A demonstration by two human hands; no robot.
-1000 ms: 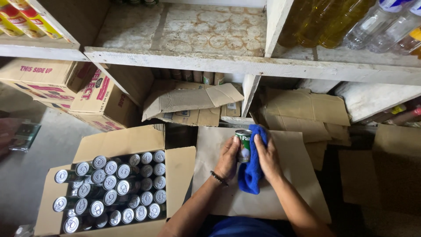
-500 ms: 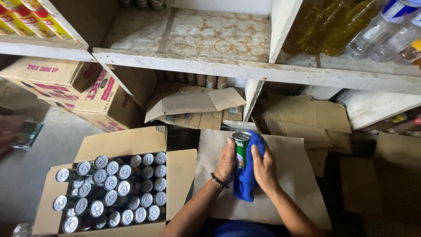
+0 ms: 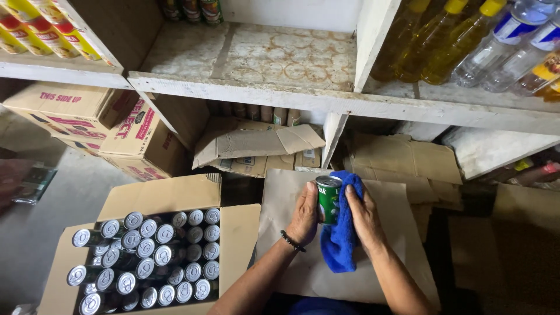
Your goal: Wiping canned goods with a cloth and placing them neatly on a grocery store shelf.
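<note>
Two hands are working one green can (image 3: 328,200): the left hand (image 3: 304,213) is gripping its side, upright, above flattened cardboard (image 3: 280,233). The right hand (image 3: 363,217) is pressing a blue cloth (image 3: 343,242) against it. An open carton (image 3: 239,233) of silver-topped cans (image 3: 146,256) is sitting just to the left.

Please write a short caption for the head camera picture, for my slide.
Left hand holds a green can while right hand presses a blue cloth to it, beside an open carton of cans.
</note>
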